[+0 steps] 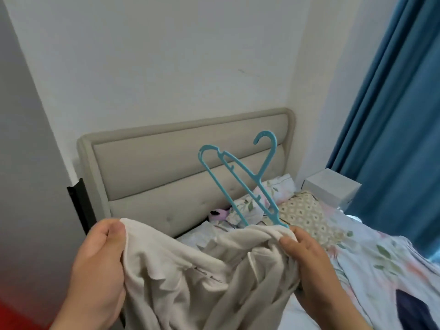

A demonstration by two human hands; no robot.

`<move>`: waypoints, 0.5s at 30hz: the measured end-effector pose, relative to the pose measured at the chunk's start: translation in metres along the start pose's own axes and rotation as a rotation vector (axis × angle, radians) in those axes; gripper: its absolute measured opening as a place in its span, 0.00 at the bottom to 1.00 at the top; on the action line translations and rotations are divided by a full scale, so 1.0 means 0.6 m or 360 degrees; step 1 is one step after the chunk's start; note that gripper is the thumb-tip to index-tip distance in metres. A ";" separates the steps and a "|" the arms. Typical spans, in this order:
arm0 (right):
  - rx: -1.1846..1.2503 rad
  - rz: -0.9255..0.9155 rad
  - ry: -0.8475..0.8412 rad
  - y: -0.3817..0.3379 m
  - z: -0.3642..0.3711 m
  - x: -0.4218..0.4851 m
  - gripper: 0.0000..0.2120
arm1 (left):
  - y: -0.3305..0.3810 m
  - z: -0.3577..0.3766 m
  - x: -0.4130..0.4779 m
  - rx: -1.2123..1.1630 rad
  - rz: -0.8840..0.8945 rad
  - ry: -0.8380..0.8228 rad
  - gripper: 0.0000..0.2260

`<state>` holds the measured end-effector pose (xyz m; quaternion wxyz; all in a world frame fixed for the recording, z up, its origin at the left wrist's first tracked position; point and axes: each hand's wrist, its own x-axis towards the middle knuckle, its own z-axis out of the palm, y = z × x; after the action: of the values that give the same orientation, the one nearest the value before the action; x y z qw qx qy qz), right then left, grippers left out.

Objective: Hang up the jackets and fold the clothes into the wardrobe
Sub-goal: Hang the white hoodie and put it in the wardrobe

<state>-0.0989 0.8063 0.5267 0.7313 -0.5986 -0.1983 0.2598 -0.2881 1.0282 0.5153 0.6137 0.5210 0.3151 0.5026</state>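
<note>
A cream, off-white garment (190, 277) hangs bunched between my hands, in front of the bed. My left hand (97, 265) grips its left top edge, thumb and fingers pinching the cloth. My right hand (307, 263) holds the right top edge together with the lower end of a light blue plastic hanger (238, 182). The hanger sticks up and to the left from the garment, its hook pointing to the upper right; its lower end is hidden inside the cloth.
A bed with floral bedding (371, 256) lies behind, with a beige padded headboard (181, 172) and pillows (302, 210). A white box (333, 186) stands by the blue curtain (392, 115) at the right. A dark blue cloth (414, 310) lies on the bed.
</note>
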 end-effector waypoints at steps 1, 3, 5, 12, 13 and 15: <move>-0.0079 -0.0008 0.0053 -0.004 -0.011 0.001 0.05 | -0.002 0.019 0.011 -0.0034 -0.0017 -0.0052 0.16; -0.0277 -0.0060 0.0192 -0.012 -0.036 0.000 0.07 | -0.010 0.054 0.036 -0.0117 -0.0033 -0.0150 0.16; -0.0436 -0.0106 0.0401 -0.023 -0.060 -0.005 0.07 | -0.019 0.087 0.066 -0.0208 -0.0048 -0.0282 0.15; -0.0793 -0.0227 0.1038 -0.035 -0.128 -0.065 0.06 | -0.053 0.190 0.149 -0.0034 0.0051 -0.1056 0.12; -0.0806 -0.0240 0.1120 -0.035 -0.130 -0.081 0.06 | -0.056 0.208 0.156 -0.0004 0.0068 -0.1118 0.16; -0.0787 -0.0281 0.1318 -0.032 -0.130 -0.110 0.08 | -0.061 0.241 0.167 0.0037 0.0118 -0.1214 0.19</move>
<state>-0.1009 0.7023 0.5312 0.6039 -0.7883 0.0036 -0.1179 -0.1164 1.0782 0.5315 0.6624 0.6886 0.0506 0.2908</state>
